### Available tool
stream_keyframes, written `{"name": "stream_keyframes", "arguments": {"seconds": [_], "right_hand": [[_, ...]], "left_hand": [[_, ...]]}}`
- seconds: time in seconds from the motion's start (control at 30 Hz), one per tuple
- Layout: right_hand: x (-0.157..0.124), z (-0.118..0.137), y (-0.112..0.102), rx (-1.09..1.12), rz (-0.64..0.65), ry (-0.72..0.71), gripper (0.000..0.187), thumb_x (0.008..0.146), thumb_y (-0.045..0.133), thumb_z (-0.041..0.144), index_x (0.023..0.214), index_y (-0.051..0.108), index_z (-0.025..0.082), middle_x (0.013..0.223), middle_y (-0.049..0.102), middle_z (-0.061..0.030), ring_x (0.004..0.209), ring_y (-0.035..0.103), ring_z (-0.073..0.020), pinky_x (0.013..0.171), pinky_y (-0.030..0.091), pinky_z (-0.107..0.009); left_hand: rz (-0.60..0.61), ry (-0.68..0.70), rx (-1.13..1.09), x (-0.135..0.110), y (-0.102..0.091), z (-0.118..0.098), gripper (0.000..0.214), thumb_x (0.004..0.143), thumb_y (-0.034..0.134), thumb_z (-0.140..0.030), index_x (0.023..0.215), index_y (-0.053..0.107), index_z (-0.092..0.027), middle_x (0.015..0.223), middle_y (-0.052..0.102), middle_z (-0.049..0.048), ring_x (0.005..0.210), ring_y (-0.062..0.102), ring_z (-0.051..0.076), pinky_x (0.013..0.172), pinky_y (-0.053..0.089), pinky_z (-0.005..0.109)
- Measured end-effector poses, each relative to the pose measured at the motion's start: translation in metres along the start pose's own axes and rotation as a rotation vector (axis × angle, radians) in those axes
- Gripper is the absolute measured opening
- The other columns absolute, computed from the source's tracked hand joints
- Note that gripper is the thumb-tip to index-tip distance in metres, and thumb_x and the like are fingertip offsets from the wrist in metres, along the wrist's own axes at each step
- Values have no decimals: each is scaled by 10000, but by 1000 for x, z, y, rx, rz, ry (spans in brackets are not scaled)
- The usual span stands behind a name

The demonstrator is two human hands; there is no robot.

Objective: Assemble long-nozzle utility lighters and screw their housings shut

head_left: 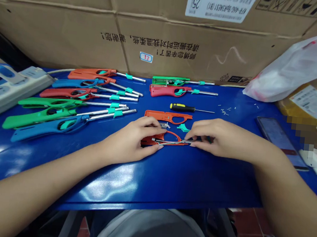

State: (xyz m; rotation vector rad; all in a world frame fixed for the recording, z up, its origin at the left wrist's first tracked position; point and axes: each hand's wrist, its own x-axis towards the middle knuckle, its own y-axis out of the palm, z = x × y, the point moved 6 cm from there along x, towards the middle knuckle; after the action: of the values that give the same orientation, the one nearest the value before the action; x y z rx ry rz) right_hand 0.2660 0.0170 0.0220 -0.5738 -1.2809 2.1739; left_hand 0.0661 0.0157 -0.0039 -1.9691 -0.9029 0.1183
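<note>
An opened orange lighter shell half [175,136] lies on the blue table with a thin metal rod and a pale wire along it. My left hand [138,137] curls over its rear end, thumb and fingers closed on the shell. At its front end my right hand [214,136] pinches the slim metal tube [187,141] between thumb and fingertips. Just beyond lies the other orange shell half [168,117], with a teal trigger piece [184,127] near it. A small metallic part [163,125] shows beside my left fingers, partly hidden by them.
Several long-necked lighters [64,103] lie at the left, and a green lighter [170,81] and a red lighter [169,91] farther back. A screwdriver [182,108] lies near small scattered screws [224,111]. A phone [280,140], a power strip [17,85] and a cardboard box [79,36] surround the work.
</note>
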Motion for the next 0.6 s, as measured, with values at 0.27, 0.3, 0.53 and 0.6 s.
{"name": "stream_keyframes", "arguments": {"seconds": [0.27,0.3,0.53,0.6], "right_hand": [[1,2,-1,-9,-13,-42,243,994,577,237,1122,784,242,1008,766,-37,921,703,-187,809,503,-289],[0,2,0,-29,-7,-39,244,995,571,227,1104,789,242,977,759,-35,881,700,-180,777,496,-282],[-1,9,2,-262,-25,6,250,969,555,164,935,795,224,843,695,-15,673,619,-132,600,376,-261],[-1,10,3,-306,-26,12,239,953,565,150,894,787,214,817,689,-11,655,605,-130,582,345,-264]], "left_hand": [[-14,3,5,0,0,-2,352,939,644,-253,1271,694,-146,1177,648,105,1077,657,201,979,563,324],[-15,2,5,0,0,-1,350,940,644,-255,1268,697,-146,1172,649,106,1072,658,201,976,565,325],[-12,-24,0,1,0,-1,343,946,637,-264,1260,706,-144,1157,644,106,1062,663,204,972,566,332],[-12,-29,1,1,0,-1,341,945,639,-265,1258,707,-148,1161,643,105,1076,662,208,988,561,345]]}}
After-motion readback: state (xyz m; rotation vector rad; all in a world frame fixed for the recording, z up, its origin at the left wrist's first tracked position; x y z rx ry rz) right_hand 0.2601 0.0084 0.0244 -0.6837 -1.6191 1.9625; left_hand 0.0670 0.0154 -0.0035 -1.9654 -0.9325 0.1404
